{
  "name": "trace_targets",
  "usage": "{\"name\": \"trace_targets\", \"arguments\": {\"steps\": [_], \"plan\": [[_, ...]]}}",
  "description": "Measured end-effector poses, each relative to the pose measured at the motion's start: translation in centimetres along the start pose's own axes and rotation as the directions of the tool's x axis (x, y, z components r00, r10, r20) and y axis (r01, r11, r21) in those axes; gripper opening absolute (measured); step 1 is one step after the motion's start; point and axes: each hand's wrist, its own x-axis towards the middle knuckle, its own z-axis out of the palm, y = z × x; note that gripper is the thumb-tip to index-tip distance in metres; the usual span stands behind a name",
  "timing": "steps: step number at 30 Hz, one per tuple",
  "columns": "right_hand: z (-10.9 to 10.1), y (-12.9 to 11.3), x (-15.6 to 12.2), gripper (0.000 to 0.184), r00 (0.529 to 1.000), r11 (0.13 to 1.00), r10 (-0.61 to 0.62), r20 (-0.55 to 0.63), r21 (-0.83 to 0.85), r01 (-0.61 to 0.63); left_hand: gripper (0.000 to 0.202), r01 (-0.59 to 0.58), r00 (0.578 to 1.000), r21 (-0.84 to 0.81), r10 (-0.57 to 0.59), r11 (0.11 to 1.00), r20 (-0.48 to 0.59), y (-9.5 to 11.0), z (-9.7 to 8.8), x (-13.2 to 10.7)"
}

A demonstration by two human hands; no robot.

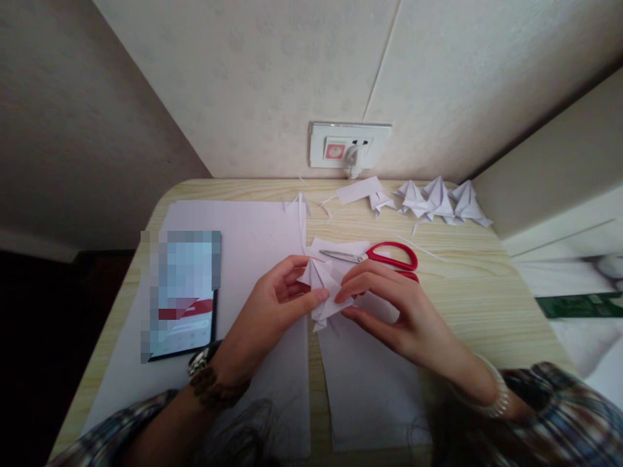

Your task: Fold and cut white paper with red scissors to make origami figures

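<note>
Between my two hands is a folded white paper figure (321, 282), with a pleated point at its top and small folded flaps below. My left hand (287, 292) pinches its left side, thumb across the front. On the right edge, the fingers and thumb of my right hand (389, 305) close on a flap. Scissors with red handles (395, 254) lie just beyond my right hand, partly covered by it. Under the figure are white paper sheets (374, 389), and a larger stack of white paper (263, 233) lies to the left.
Several finished-looking folded paper figures (438, 201) stand in a row at the back right. A paper strip (359, 190) and thin scraps lie near the wall. At left, a tablet or phone (187, 292) rests on the paper. A white plug (355, 159) sits in the wall socket.
</note>
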Motion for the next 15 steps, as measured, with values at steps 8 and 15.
{"name": "trace_targets", "arguments": {"steps": [8, 15], "plan": [[0.20, 0.19, -0.01, 0.004, 1.000, 0.999, 0.005, -0.014, -0.033, -0.006, 0.039, 0.002, 1.000, 0.001, -0.002, 1.000, 0.000, -0.08, 0.02, -0.15], [0.28, 0.07, -0.06, 0.002, 0.999, 0.999, 0.021, -0.035, -0.050, -0.023, 0.045, 0.022, 1.000, 0.024, -0.022, 0.999, 0.000, 0.07, -0.04, -0.13]]}}
